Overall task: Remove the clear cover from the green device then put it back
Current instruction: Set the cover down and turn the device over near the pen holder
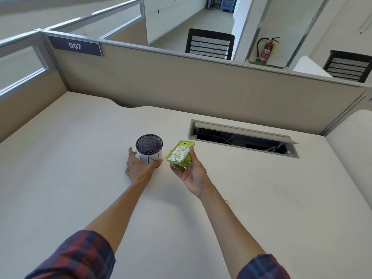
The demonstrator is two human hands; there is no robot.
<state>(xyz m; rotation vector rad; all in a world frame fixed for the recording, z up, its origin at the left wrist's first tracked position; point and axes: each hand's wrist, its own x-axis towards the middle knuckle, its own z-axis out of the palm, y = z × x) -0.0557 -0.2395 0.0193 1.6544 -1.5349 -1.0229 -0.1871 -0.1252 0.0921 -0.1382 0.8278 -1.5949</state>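
My right hand (190,174) holds the green device (180,153) above the desk, tilted, its upper face showing many small white paper bits. Whether these lie under a clear cover I cannot tell. My left hand (136,167) wraps around the lower part of a black mesh cup (149,149) with a white paper label, which stands on the desk just left of the device.
The beige desk (80,158) is bounded by partition walls behind and to the left. An open cable hatch (243,137) lies in the desk to the right of the device. Office chairs and a fire extinguisher stand beyond the partition.
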